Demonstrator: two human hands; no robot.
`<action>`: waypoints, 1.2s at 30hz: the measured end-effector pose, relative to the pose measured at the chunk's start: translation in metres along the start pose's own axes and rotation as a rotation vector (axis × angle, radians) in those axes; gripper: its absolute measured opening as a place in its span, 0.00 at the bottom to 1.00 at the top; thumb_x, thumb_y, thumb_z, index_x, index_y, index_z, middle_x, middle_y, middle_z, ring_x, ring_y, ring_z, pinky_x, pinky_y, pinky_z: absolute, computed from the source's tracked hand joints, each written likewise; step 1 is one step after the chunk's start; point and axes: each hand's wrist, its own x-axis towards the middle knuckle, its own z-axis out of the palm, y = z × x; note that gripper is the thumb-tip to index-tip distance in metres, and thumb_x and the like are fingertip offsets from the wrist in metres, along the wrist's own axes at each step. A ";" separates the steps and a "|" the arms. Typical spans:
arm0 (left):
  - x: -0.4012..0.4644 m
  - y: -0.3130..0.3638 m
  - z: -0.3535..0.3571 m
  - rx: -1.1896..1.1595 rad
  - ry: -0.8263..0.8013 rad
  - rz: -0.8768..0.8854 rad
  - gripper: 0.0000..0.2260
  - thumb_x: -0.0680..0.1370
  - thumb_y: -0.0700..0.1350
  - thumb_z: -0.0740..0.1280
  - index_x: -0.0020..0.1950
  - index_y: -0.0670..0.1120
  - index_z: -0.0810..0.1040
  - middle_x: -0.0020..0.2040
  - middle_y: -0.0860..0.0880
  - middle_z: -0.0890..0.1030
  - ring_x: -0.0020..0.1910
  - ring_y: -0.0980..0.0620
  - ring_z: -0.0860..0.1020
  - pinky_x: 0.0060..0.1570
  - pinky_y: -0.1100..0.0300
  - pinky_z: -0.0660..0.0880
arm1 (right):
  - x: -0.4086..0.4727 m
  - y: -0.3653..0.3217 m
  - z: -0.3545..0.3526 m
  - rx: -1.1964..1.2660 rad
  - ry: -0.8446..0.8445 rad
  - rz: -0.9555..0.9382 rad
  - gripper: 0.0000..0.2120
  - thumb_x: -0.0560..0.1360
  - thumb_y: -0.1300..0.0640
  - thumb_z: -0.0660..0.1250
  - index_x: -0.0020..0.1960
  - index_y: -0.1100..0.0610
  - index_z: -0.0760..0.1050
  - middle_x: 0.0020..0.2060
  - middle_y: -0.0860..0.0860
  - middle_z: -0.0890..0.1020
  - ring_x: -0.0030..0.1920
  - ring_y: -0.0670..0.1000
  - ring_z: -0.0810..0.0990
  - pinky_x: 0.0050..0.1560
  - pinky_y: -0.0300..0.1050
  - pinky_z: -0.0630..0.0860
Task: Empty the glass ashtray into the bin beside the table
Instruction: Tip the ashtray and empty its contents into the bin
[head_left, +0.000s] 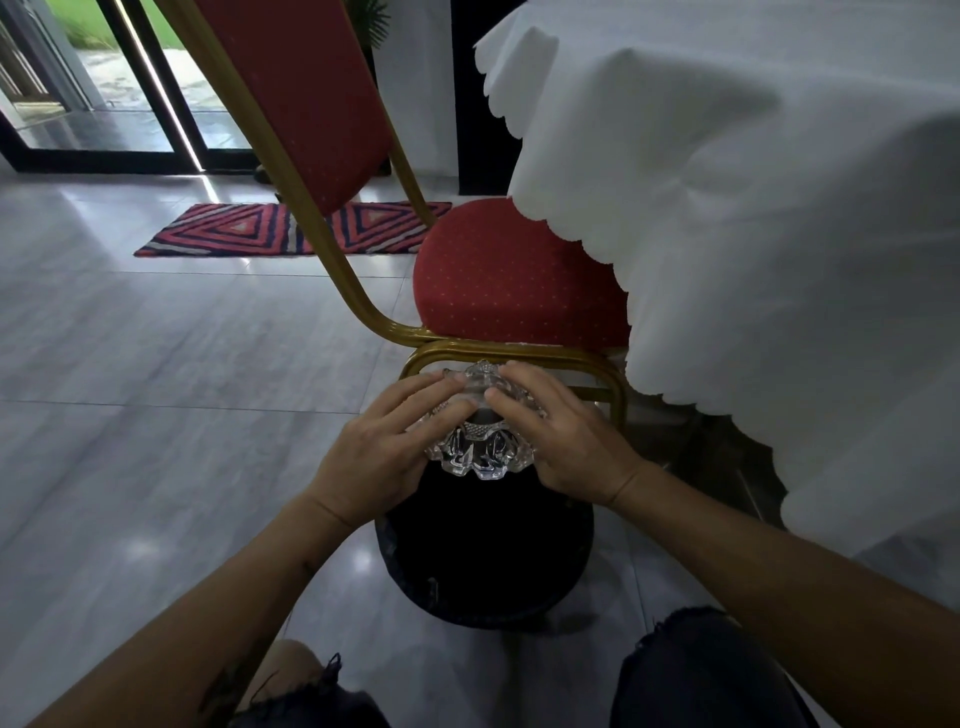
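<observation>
A clear cut-glass ashtray (480, 452) with a scalloped rim is held over the round black bin (483, 571) on the floor. It appears turned with its underside up, its opening facing the bin. My left hand (384, 447) grips its left side, fingers laid across the top. My right hand (561, 436) grips its right side the same way. The bin's inside is dark and its contents cannot be seen. The table (779, 208), draped in a white scalloped cloth, stands to the right of the bin.
A red padded chair (509, 291) with a gold metal frame stands just behind the bin, its seat partly under the tablecloth. A red patterned rug (270, 228) lies farther back before glass doors. Glossy grey floor tiles spread to the left. My knees are at the bottom edge.
</observation>
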 end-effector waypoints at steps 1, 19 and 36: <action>0.002 0.000 -0.002 0.003 0.013 -0.001 0.22 0.74 0.32 0.64 0.67 0.43 0.79 0.69 0.43 0.78 0.67 0.40 0.76 0.61 0.48 0.79 | 0.001 -0.001 -0.002 -0.002 0.008 -0.014 0.22 0.75 0.60 0.57 0.69 0.58 0.66 0.66 0.66 0.73 0.67 0.66 0.73 0.48 0.61 0.83; 0.002 0.006 -0.006 -0.425 -0.081 -0.481 0.19 0.80 0.37 0.64 0.69 0.52 0.73 0.59 0.53 0.82 0.54 0.56 0.80 0.54 0.62 0.76 | 0.007 -0.012 0.000 0.562 -0.141 0.462 0.33 0.79 0.66 0.62 0.77 0.43 0.60 0.58 0.51 0.80 0.32 0.39 0.76 0.29 0.32 0.70; 0.004 0.013 0.008 -0.642 -0.148 -1.019 0.17 0.84 0.41 0.58 0.70 0.56 0.73 0.58 0.52 0.78 0.56 0.52 0.76 0.53 0.61 0.74 | 0.004 -0.017 0.033 0.917 -0.040 0.876 0.29 0.83 0.64 0.58 0.76 0.38 0.63 0.64 0.48 0.77 0.25 0.39 0.69 0.28 0.31 0.70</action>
